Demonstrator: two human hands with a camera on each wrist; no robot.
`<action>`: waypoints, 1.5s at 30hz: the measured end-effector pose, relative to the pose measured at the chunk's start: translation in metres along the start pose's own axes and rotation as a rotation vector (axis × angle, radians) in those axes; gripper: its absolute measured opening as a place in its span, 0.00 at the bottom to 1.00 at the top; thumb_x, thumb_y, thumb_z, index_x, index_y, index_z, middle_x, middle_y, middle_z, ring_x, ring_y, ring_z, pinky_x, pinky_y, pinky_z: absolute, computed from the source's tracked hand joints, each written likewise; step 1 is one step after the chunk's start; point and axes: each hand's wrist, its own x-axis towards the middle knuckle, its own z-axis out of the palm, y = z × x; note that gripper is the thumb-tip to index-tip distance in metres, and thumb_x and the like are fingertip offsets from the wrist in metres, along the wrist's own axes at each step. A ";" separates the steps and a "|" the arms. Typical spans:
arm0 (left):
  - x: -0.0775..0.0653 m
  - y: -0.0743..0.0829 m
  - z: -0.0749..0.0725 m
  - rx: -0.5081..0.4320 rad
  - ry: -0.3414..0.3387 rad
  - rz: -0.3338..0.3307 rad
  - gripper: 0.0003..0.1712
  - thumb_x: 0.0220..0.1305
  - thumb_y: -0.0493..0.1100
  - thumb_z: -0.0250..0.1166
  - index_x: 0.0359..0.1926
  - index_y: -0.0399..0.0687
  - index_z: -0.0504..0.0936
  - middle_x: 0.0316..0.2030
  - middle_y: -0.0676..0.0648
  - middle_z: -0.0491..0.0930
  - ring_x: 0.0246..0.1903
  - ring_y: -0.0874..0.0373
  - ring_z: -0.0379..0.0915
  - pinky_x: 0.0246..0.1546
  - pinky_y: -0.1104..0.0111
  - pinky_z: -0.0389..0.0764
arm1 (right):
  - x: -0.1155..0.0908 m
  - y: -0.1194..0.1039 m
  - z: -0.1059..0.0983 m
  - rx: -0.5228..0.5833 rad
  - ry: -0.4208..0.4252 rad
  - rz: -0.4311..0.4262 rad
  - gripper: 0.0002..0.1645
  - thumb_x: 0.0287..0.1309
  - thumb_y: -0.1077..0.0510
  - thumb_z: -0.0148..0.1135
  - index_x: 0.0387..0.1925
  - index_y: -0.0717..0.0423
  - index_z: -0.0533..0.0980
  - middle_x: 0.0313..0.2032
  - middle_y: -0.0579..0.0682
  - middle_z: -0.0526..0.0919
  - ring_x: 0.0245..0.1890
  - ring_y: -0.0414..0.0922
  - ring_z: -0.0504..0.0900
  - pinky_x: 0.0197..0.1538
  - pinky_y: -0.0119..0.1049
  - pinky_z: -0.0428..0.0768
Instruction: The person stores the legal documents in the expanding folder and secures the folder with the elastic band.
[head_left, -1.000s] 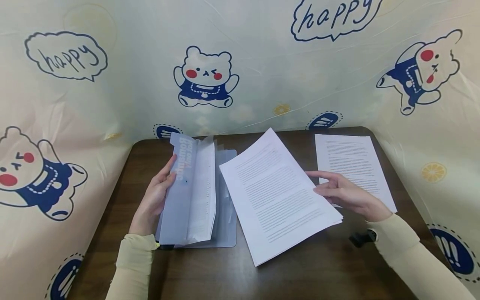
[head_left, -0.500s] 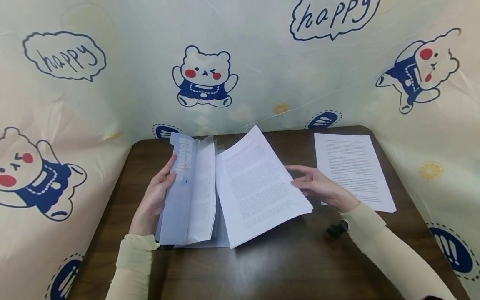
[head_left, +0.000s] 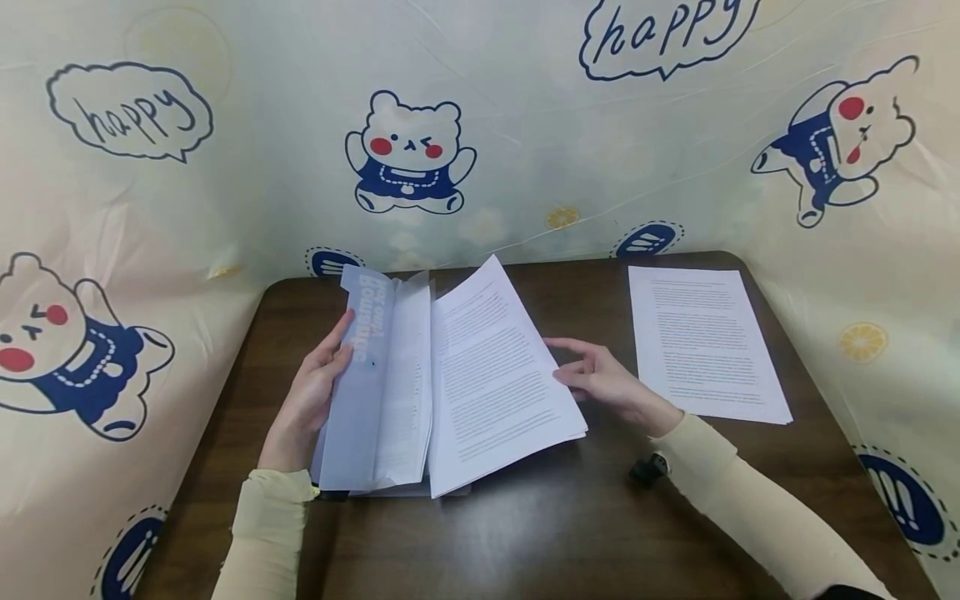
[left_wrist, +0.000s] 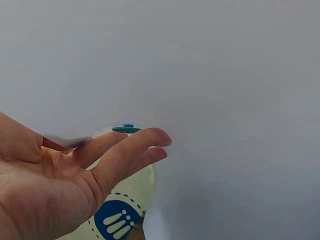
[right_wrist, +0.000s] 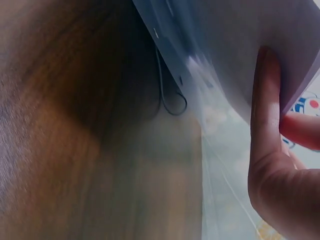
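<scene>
My left hand (head_left: pixel 306 400) grips the raised left side of a blue-grey plastic document folder (head_left: pixel 351 425) with pale lettering. Inside, printed pages in a clear sleeve (head_left: pixel 405 375) bulge up beside the cover. From the right, my right hand (head_left: pixel 607 383) pinches the edge of a stack of printed sheets (head_left: pixel 495 383), thumb on one face and fingers behind. The sheets stand tilted over the folder's right half, covering most of it. In the right wrist view, the fingers (right_wrist: pixel 265 105) lie along the sheets near a thin looped cord (right_wrist: pixel 172 107). A broad pale surface fills most of the left wrist view.
More printed sheets (head_left: pixel 701 342) lie flat at the back right of the dark wooden table (head_left: pixel 555 533). A cloth backdrop (head_left: pixel 525 125) with cartoon bears surrounds the table. A small black object (head_left: pixel 648 469) sits at the right sleeve's cuff.
My right hand has carried the stack of sheets leftward, over the folder's right half and up against the sleeved pages. The left hand and the folder cover have stayed in place.
</scene>
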 end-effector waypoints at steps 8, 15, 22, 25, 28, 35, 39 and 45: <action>0.000 0.000 0.001 0.009 0.003 0.001 0.36 0.92 0.51 0.43 0.90 0.77 0.41 0.92 0.46 0.33 0.80 0.52 0.56 0.61 0.77 0.83 | 0.001 0.003 0.018 0.019 0.096 0.005 0.39 0.81 0.62 0.59 0.86 0.56 0.60 0.62 0.69 0.88 0.54 0.53 0.94 0.58 0.45 0.92; 0.000 0.000 0.004 0.002 0.012 -0.005 0.36 0.92 0.51 0.43 0.89 0.77 0.41 0.92 0.48 0.32 0.87 0.41 0.44 0.62 0.80 0.81 | 0.005 0.007 0.039 0.060 0.133 0.001 0.38 0.80 0.65 0.59 0.85 0.57 0.61 0.61 0.70 0.88 0.55 0.57 0.93 0.56 0.48 0.92; 0.000 0.001 0.006 0.009 0.016 -0.011 0.36 0.92 0.51 0.43 0.89 0.78 0.42 0.92 0.47 0.33 0.85 0.46 0.51 0.62 0.79 0.82 | 0.008 0.008 0.046 0.076 0.151 0.008 0.37 0.80 0.64 0.59 0.85 0.56 0.62 0.62 0.69 0.88 0.57 0.57 0.93 0.58 0.49 0.92; 0.000 0.002 0.007 0.011 0.017 -0.015 0.36 0.92 0.51 0.43 0.89 0.79 0.42 0.92 0.48 0.33 0.86 0.43 0.48 0.61 0.79 0.82 | 0.008 0.007 0.042 0.078 0.170 0.000 0.37 0.80 0.65 0.59 0.84 0.56 0.63 0.63 0.69 0.87 0.58 0.58 0.92 0.59 0.51 0.91; 0.000 0.004 0.007 0.016 0.020 -0.017 0.36 0.92 0.51 0.43 0.89 0.80 0.42 0.92 0.49 0.32 0.88 0.40 0.43 0.61 0.80 0.81 | 0.005 0.006 0.038 0.061 0.201 -0.002 0.37 0.80 0.65 0.60 0.84 0.55 0.63 0.63 0.68 0.87 0.58 0.57 0.92 0.59 0.48 0.91; 0.000 0.004 0.008 0.031 0.022 -0.003 0.36 0.92 0.50 0.42 0.89 0.78 0.42 0.92 0.49 0.31 0.89 0.39 0.39 0.62 0.83 0.79 | 0.006 0.010 0.044 0.070 0.209 -0.022 0.38 0.79 0.66 0.60 0.84 0.59 0.62 0.62 0.72 0.87 0.56 0.59 0.93 0.55 0.47 0.93; 0.001 0.003 0.009 0.022 0.023 -0.009 0.36 0.92 0.50 0.42 0.89 0.78 0.42 0.92 0.48 0.31 0.89 0.39 0.41 0.61 0.81 0.80 | 0.009 0.013 0.057 0.102 0.189 -0.003 0.38 0.79 0.67 0.60 0.84 0.59 0.62 0.62 0.71 0.87 0.55 0.58 0.93 0.53 0.45 0.93; 0.001 0.003 0.011 0.022 0.020 0.017 0.36 0.92 0.49 0.41 0.90 0.73 0.40 0.92 0.48 0.33 0.89 0.39 0.40 0.61 0.83 0.79 | 0.017 0.012 0.076 0.128 0.169 -0.011 0.38 0.79 0.68 0.60 0.84 0.59 0.63 0.60 0.72 0.87 0.49 0.52 0.94 0.48 0.41 0.94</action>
